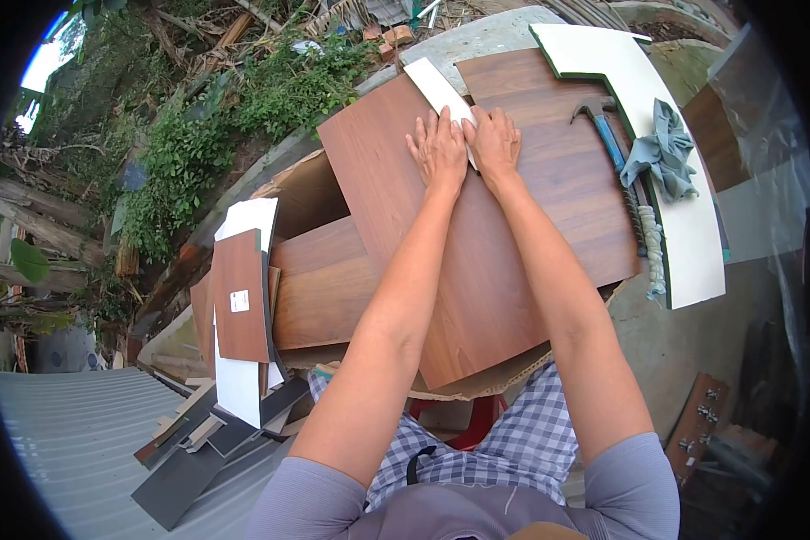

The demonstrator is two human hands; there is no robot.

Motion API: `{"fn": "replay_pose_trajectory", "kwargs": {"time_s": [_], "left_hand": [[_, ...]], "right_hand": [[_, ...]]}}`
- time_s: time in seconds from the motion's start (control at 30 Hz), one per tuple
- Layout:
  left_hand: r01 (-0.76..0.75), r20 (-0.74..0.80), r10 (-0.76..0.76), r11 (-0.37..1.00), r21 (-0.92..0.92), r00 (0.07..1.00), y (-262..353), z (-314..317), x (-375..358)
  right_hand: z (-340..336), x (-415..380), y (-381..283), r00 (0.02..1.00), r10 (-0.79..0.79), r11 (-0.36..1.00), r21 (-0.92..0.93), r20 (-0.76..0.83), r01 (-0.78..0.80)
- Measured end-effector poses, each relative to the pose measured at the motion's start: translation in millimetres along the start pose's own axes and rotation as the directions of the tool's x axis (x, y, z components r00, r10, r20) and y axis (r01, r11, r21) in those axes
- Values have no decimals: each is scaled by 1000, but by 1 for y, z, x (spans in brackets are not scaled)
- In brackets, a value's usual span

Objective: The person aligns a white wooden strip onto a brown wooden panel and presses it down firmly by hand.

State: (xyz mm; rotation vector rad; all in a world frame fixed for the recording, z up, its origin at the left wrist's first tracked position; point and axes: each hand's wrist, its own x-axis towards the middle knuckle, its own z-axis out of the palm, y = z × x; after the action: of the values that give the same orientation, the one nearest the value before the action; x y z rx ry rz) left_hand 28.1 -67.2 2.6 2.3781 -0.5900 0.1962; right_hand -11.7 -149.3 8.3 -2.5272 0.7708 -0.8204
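Note:
A narrow white strip (pixel 428 81) lies on a reddish-brown wood-grain panel (pixel 459 270). My left hand (pixel 439 151) rests flat with its fingers spread, over the panel and the strip's near left edge. Close beside it, my right hand (pixel 495 144) lies over the strip's right side, fingers stretched out and slightly bent. The two thumbs nearly meet on the strip; its near end is partly hidden under my hands. Under the panel is a second wood-grain board (pixel 558 162). To the right, a claw hammer (pixel 606 135) with a blue handle lies on that board.
A crumpled blue-grey cloth (pixel 661 153) sits on a white notched board (pixel 693 243) at the right. Stacked offcuts (pixel 240 301) stand at the left, above a corrugated metal sheet (pixel 63 432). Cardboard (pixel 477 385) shows beneath the panels. Plants (pixel 189 171) grow beyond.

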Motion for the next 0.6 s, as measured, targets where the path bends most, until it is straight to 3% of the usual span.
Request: {"fn": "replay_pose_trajectory", "kwargs": {"time_s": [0.6], "left_hand": [[2, 3, -2, 1000, -9, 1000, -10, 2, 33]], "right_hand": [[19, 26, -8, 1000, 5, 999, 40, -23, -4]]}}
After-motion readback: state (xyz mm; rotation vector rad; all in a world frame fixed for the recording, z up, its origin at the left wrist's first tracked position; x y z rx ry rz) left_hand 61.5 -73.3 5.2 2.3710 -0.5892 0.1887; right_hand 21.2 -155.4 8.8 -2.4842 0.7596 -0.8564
